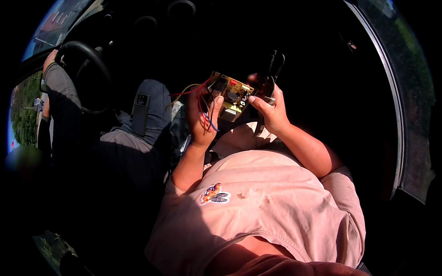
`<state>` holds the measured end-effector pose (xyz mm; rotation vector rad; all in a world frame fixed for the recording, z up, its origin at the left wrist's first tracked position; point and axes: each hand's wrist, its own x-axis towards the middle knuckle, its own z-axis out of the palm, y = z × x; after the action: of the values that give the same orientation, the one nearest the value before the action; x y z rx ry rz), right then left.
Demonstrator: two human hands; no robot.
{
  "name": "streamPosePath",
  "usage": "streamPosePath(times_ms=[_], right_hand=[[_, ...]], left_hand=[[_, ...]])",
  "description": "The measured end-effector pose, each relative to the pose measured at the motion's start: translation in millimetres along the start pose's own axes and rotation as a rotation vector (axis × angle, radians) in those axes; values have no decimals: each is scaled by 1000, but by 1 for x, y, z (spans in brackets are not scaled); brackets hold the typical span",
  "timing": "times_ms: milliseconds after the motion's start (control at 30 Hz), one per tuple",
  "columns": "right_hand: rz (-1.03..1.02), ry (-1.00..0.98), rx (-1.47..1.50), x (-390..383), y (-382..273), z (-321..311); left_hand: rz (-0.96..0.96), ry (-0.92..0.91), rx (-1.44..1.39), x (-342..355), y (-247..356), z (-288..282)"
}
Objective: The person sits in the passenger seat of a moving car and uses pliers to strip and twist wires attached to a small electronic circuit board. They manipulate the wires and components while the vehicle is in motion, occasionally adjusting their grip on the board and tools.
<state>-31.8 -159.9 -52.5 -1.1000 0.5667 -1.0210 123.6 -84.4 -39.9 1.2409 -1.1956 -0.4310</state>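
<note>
In front of me, above my lap, is a yellowish circuit board (pixel 232 97) with black, red and white parts on it. My left hand (pixel 205 120) is closed on its left side, thumb pressed against the near left edge. Thin red, yellow, blue and black wires (pixel 201 99) hang off that side and drape over the hand. My right hand (pixel 275 110) is closed at the board's right edge, its thumb on the corner. A dark item with a cord or loop (pixel 275 64) rises beside my right fingers; its kind is lost in shadow.
I sit in a vehicle. To my left another person's hand (pixel 50 59) rests on the steering wheel (pixel 87 48). A dark phone (pixel 141 112) lies on that person's thigh. At the right is a side window (pixel 405 92) with its pale frame. Deep shadow hides the dashboard.
</note>
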Motion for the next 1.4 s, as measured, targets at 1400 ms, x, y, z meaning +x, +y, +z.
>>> streamPosePath(times_ms=[1400], right_hand=[[97, -16, 162, -32, 8, 24]], left_hand=[[-194, -188, -131, -11, -18, -28]])
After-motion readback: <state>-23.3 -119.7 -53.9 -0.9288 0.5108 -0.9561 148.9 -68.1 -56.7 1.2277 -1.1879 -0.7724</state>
